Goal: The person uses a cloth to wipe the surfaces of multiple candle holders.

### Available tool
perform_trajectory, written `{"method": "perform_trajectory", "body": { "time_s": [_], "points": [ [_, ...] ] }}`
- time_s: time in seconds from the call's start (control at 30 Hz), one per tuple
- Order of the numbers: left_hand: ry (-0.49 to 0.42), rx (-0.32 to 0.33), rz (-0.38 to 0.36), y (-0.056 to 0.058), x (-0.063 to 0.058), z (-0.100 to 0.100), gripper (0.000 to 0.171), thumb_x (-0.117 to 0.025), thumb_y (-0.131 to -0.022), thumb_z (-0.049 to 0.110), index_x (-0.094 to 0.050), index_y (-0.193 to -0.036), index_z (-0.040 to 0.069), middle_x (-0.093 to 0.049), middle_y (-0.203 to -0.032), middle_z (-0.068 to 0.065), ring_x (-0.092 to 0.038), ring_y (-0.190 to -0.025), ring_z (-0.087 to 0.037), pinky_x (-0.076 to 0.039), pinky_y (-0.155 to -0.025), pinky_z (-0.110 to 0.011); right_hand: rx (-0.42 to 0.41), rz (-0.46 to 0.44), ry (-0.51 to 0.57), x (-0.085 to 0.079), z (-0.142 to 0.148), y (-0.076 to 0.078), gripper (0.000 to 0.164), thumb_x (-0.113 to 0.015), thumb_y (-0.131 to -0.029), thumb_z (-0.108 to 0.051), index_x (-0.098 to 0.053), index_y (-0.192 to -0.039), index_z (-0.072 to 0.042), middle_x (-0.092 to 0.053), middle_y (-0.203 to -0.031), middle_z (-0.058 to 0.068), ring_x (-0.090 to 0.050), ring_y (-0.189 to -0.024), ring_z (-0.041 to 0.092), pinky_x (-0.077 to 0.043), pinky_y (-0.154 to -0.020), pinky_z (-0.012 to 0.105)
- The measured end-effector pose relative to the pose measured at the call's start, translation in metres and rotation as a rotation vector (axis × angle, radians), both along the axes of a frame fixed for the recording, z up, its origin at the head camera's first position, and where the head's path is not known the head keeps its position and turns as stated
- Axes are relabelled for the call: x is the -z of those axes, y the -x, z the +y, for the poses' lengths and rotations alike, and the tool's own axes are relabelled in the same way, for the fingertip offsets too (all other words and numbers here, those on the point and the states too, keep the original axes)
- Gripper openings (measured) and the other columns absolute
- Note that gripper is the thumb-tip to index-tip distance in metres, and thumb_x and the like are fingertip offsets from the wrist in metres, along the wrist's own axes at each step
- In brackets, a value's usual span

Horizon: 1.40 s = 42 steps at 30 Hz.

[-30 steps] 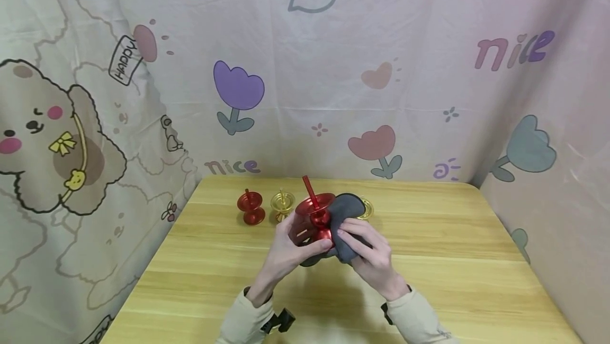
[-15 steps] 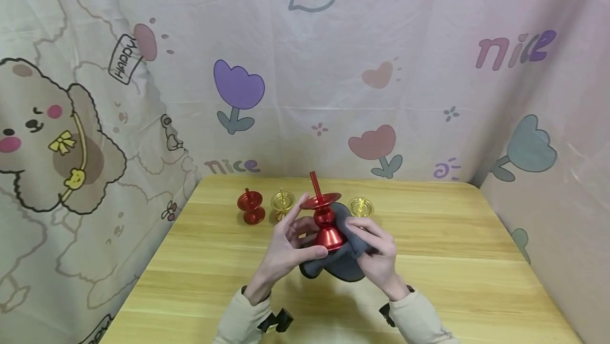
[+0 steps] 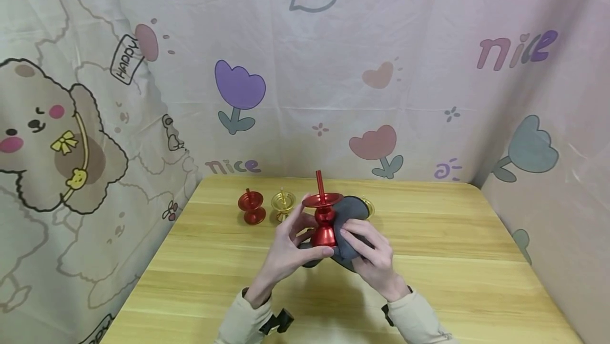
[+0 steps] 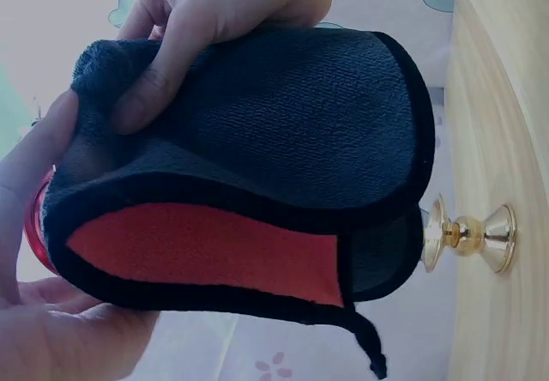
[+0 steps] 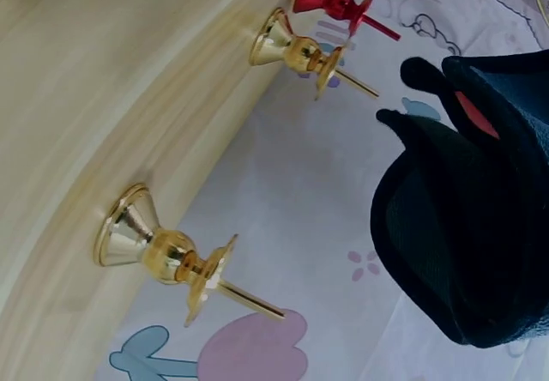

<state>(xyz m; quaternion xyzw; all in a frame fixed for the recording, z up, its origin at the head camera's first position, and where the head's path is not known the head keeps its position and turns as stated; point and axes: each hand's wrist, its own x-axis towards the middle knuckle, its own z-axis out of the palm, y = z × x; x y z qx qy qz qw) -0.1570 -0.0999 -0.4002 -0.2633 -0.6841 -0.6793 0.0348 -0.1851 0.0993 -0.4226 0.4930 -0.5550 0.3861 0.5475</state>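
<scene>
A shiny red candle holder (image 3: 324, 218), with a shallow dish and a tall spike on top, is held nearly upright over the table by my left hand (image 3: 284, 251). The thumb lies across the front of its base, and the other fingers are partly hidden behind it. My right hand (image 3: 374, 254) pinches a folded dark grey cloth (image 3: 350, 214) against the holder's right side. Black edging and a red patch show on the cloth (image 4: 300, 123) in the left wrist view, where it hides most of the red holder. In the right wrist view the hands are out of sight.
On the wooden table (image 3: 452, 259), a smaller red candle holder (image 3: 251, 207) and a gold one (image 3: 283, 204) stand at the back left. Another gold candle holder (image 5: 171, 254) stands behind the cloth. A printed curtain (image 3: 305, 69) hangs along the back and sides.
Within the last second the cloth swung down, uncovering the right gold holder, then came back up to partly cover it. The red holder, tilted left at first, is now nearly upright.
</scene>
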Motion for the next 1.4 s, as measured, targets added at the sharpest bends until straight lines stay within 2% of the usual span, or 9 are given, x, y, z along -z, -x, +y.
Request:
{"method": "perform_trajectory", "body": {
  "time_s": [0.13,0.33,0.6,0.7,0.8,0.93,1.03,1.27,1.4],
  "points": [
    [-0.043,0.052,0.022,0.001,0.002,-0.003,0.094,-0.082,-0.085,0.013,-0.026,-0.161,0.020,-0.062,-0.119,-0.030,-0.065,-0.109,-0.010,-0.054,-0.099,-0.028,-0.099,-0.068,0.057,0.004,0.000,0.002,0.018,-0.056,-0.088,0.013,-0.073,-0.095,0.015,-0.067,-0.097,0.027,-0.066,-0.096,0.033,-0.054,-0.098,0.033],
    [-0.035,0.126,-0.019,0.003,0.003,-0.005,0.094,-0.075,-0.091,0.015,-0.015,-0.163,0.021,-0.056,-0.137,-0.030,-0.059,-0.125,-0.014,-0.050,-0.105,-0.029,-0.205,-0.217,0.130,0.013,0.001,0.004,0.045,-0.050,-0.065,0.024,-0.072,-0.102,0.015,-0.070,-0.108,0.024,-0.067,-0.109,0.025,-0.052,-0.103,0.027],
    [0.051,-0.006,-0.086,0.002,0.001,0.001,0.103,-0.087,-0.080,0.023,-0.023,-0.160,0.030,-0.060,-0.131,-0.013,-0.061,-0.118,-0.019,-0.053,-0.103,-0.039,0.005,-0.017,-0.014,0.005,0.002,0.003,0.016,-0.061,-0.095,0.001,-0.074,-0.093,0.010,-0.068,-0.094,0.025,-0.065,-0.089,0.034,-0.055,-0.097,0.033],
    [0.014,-0.004,-0.052,0.002,0.002,0.000,0.099,-0.086,-0.081,0.019,-0.026,-0.160,0.025,-0.063,-0.121,-0.019,-0.065,-0.113,-0.017,-0.055,-0.102,-0.037,-0.016,-0.011,-0.011,0.004,0.002,0.003,0.016,-0.061,-0.095,0.002,-0.074,-0.093,0.011,-0.067,-0.094,0.025,-0.065,-0.089,0.034,-0.056,-0.095,0.034],
    [-0.026,0.043,-0.018,0.003,0.003,-0.002,0.095,-0.081,-0.086,0.015,-0.023,-0.161,0.022,-0.064,-0.119,-0.024,-0.066,-0.114,-0.014,-0.054,-0.102,-0.032,-0.098,-0.106,0.044,0.008,0.002,0.003,0.017,-0.059,-0.091,0.008,-0.073,-0.097,0.014,-0.069,-0.100,0.025,-0.067,-0.097,0.031,-0.055,-0.098,0.031],
    [-0.034,0.107,-0.019,0.003,0.004,-0.003,0.093,-0.075,-0.091,0.014,-0.016,-0.163,0.021,-0.062,-0.129,-0.027,-0.061,-0.121,-0.011,-0.050,-0.105,-0.028,-0.189,-0.240,0.122,0.015,0.004,0.003,0.033,-0.055,-0.075,0.021,-0.072,-0.103,0.014,-0.070,-0.108,0.024,-0.068,-0.109,0.023,-0.052,-0.102,0.025],
    [-0.014,0.119,-0.043,0.003,0.003,-0.001,0.096,-0.076,-0.090,0.017,-0.013,-0.163,0.024,-0.058,-0.137,-0.023,-0.058,-0.126,-0.011,-0.049,-0.106,-0.028,-0.167,-0.229,0.109,0.017,0.005,0.004,0.042,-0.051,-0.066,0.023,-0.073,-0.102,0.014,-0.070,-0.106,0.024,-0.068,-0.107,0.024,-0.052,-0.102,0.025],
    [0.033,-0.004,-0.017,0.004,0.002,0.004,0.101,-0.089,-0.078,0.027,-0.028,-0.158,0.029,-0.060,-0.130,-0.016,-0.060,-0.115,-0.018,-0.053,-0.101,-0.028,0.020,-0.020,-0.031,0.003,0.004,0.002,0.017,-0.059,-0.095,0.002,-0.074,-0.093,0.010,-0.068,-0.095,0.025,-0.065,-0.090,0.035,-0.055,-0.097,0.033],
    [0.009,0.007,0.021,0.004,0.001,0.001,0.097,-0.086,-0.081,0.022,-0.029,-0.159,0.024,-0.064,-0.114,-0.014,-0.063,-0.108,-0.016,-0.052,-0.102,-0.026,-0.008,-0.014,-0.013,0.001,0.003,0.001,0.016,-0.060,-0.095,0.002,-0.074,-0.093,0.011,-0.067,-0.094,0.026,-0.065,-0.090,0.034,-0.055,-0.095,0.034]
  ]
}}
